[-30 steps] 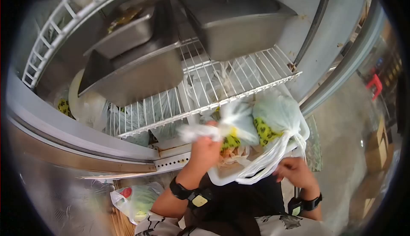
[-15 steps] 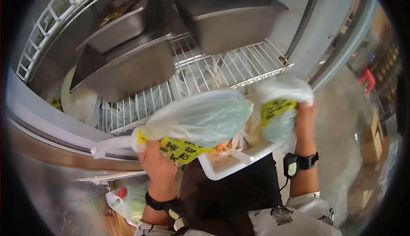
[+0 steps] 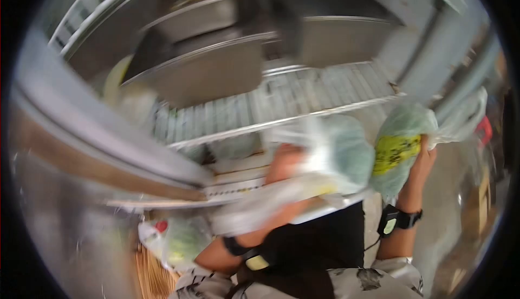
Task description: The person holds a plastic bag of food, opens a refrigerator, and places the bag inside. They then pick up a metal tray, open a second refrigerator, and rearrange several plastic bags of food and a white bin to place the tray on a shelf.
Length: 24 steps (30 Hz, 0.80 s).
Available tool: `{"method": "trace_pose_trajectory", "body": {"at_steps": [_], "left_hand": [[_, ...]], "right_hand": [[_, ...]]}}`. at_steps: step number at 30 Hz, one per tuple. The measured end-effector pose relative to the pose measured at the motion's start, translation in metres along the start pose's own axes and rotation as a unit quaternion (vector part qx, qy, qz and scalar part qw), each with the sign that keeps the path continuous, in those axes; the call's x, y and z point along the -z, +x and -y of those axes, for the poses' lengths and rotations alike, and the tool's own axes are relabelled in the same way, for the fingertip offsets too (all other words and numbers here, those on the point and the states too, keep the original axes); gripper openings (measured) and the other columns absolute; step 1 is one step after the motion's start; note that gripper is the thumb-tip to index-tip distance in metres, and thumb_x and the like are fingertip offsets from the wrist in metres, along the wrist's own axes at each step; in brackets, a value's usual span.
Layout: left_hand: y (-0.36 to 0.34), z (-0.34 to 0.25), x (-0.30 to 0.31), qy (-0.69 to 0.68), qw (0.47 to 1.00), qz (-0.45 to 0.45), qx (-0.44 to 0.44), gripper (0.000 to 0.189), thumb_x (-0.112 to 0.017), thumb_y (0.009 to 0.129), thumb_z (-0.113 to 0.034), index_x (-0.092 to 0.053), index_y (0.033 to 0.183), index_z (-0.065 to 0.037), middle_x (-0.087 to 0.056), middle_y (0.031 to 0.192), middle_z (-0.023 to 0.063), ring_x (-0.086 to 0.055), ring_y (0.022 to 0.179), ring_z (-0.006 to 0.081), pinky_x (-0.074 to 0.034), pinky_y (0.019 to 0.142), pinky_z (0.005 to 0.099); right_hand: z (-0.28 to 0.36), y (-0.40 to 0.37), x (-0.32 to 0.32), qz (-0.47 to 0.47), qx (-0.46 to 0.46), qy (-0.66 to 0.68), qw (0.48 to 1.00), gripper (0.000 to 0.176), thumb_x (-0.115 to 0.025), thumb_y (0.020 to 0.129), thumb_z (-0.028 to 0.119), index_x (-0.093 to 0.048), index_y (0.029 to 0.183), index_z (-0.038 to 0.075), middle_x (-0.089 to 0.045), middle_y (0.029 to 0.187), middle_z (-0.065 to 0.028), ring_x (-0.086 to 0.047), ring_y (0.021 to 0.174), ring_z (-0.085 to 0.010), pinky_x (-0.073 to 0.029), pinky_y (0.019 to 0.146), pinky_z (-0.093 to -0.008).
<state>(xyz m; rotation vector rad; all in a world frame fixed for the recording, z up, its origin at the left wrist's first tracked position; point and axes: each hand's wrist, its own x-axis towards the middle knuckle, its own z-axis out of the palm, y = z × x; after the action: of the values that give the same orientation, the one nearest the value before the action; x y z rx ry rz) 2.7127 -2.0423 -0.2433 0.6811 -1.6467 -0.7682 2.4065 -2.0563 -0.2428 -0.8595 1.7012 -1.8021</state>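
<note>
My right hand is closed round a pale green plastic bag with a yellow printed label, raised at the right. A loose clear end of that bag hangs out to the right. Motion smears my left hand, so its fingers do not show clearly. It is beside a second plastic bag, white and greenish, whose whitish tail crosses over my left forearm. Under this bag, a white tray shows only its front rim above my dark apron; what it holds is hidden.
Inside the open fridge, lidded steel containers stand on a white wire shelf, with bags below. The fridge's left edge is close by. A bag of green produce lies at lower left beside thin wooden sticks.
The view has shifted, and the fridge appears farther right. My left hand has moved right and toward the fridge. The second bag has swung right, and the right-hand bag is now more upright.
</note>
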Motion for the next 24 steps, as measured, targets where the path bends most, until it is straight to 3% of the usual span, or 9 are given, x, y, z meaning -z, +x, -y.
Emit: {"method": "trace_pose_trajectory", "body": {"at_steps": [1, 3, 7, 9, 11, 14, 17, 20, 24], "left_hand": [[0.014, 0.002, -0.001, 0.263, 0.922, 0.276, 0.072, 0.052, -0.065, 0.071, -0.017, -0.043, 0.114, 0.0, -0.043, 0.114, 0.0168, -0.038, 0.112, 0.0322, -0.027, 0.098, 0.0439], [0.002, 0.005, -0.011, 0.257, 0.945, 0.203, 0.008, 0.061, -0.067, 0.068, -0.017, -0.041, 0.12, 0.0, -0.036, 0.126, 0.0187, -0.028, 0.123, 0.0339, -0.02, 0.104, 0.0448], [-0.011, 0.01, 0.027, 0.124, 0.976, 0.176, 0.021, 0.06, -0.066, 0.069, -0.013, -0.041, 0.122, 0.0, -0.034, 0.13, 0.018, -0.024, 0.127, 0.0323, -0.02, 0.104, 0.0449], [-0.032, 0.049, 0.051, 0.063, 0.996, 0.052, 0.032, 0.055, -0.063, 0.072, -0.011, -0.041, 0.121, 0.001, -0.035, 0.13, 0.0172, -0.028, 0.124, 0.0318, -0.023, 0.102, 0.0448], [-0.04, 0.065, 0.063, 0.215, 0.954, -0.145, 0.149, 0.053, -0.062, 0.074, -0.011, -0.039, 0.12, 0.003, -0.034, 0.128, 0.021, -0.031, 0.121, 0.035, -0.025, 0.1, 0.0455], [-0.033, 0.08, 0.071, 0.401, 0.882, -0.197, 0.153, 0.06, -0.063, 0.074, -0.015, -0.034, 0.122, 0.006, -0.032, 0.127, 0.0262, -0.029, 0.121, 0.0398, -0.025, 0.1, 0.0459], [-0.029, 0.095, 0.069, 0.439, 0.865, -0.162, 0.182, 0.071, -0.066, 0.073, -0.023, -0.029, 0.124, 0.007, -0.029, 0.127, 0.0297, -0.025, 0.121, 0.0449, -0.022, 0.1, 0.0494], [-0.019, 0.097, 0.067, 0.532, 0.815, -0.106, 0.207, 0.08, -0.069, 0.07, -0.03, -0.026, 0.127, 0.007, -0.024, 0.13, 0.0304, -0.02, 0.123, 0.0462, -0.019, 0.1, 0.0529], [0.01, 0.096, 0.072, 0.573, 0.804, -0.09, 0.13, 0.088, -0.07, 0.067, -0.034, -0.024, 0.13, 0.007, -0.021, 0.133, 0.0324, -0.016, 0.125, 0.0469, -0.017, 0.101, 0.0546]], "right_hand": [[0.001, -0.004, -0.013, 0.036, -0.008, 0.007, 0.999, 0.049, -0.052, 0.085, 0.024, -0.04, 0.125, -0.001, -0.047, 0.124, -0.0169, -0.046, 0.113, -0.0232, -0.036, 0.095, -0.0332], [-0.002, -0.018, -0.024, 0.14, 0.229, -0.361, 0.893, 0.052, -0.057, 0.081, 0.016, -0.038, 0.126, -0.003, -0.042, 0.128, -0.0172, -0.039, 0.119, -0.024, -0.029, 0.1, -0.0321], [-0.003, -0.038, -0.022, 0.104, 0.265, -0.255, 0.924, 0.053, -0.056, 0.081, 0.013, -0.037, 0.128, -0.001, -0.038, 0.131, -0.0192, -0.035, 0.123, -0.0268, -0.024, 0.102, -0.0387], [-0.009, -0.065, -0.028, 0.088, 0.322, -0.207, 0.92, 0.052, -0.055, 0.082, 0.016, -0.037, 0.128, 0.0, -0.037, 0.132, -0.0186, -0.034, 0.123, -0.0292, -0.023, 0.103, -0.0411], [-0.021, -0.088, -0.026, 0.064, 0.375, -0.16, 0.911, 0.052, -0.053, 0.083, 0.019, -0.037, 0.128, 0.001, -0.037, 0.132, -0.0181, -0.033, 0.123, -0.0316, -0.021, 0.103, -0.0435], [-0.045, -0.119, -0.023, 0.192, 0.441, -0.207, 0.852, 0.052, -0.049, 0.084, 0.032, -0.036, 0.127, 0.005, -0.034, 0.134, -0.0166, -0.029, 0.125, -0.0355, -0.018, 0.103, -0.0492], [-0.065, -0.132, -0.027, 0.26, 0.465, -0.353, 0.769, 0.058, -0.048, 0.082, 0.044, -0.038, 0.124, 0.006, -0.035, 0.132, -0.0166, -0.028, 0.125, -0.0385, -0.017, 0.102, -0.0543], [-0.091, -0.121, -0.034, 0.148, 0.549, -0.433, 0.7, 0.039, -0.056, 0.08, 0.026, -0.047, 0.113, 0.008, -0.04, 0.127, -0.014, -0.03, 0.123, -0.0383, -0.018, 0.1, -0.0563], [-0.082, -0.104, -0.051, 0.149, 0.536, -0.437, 0.707, 0.031, -0.058, 0.077, 0.016, -0.05, 0.106, 0.006, -0.042, 0.125, -0.0134, -0.034, 0.121, -0.0379, -0.018, 0.1, -0.0556]]}}
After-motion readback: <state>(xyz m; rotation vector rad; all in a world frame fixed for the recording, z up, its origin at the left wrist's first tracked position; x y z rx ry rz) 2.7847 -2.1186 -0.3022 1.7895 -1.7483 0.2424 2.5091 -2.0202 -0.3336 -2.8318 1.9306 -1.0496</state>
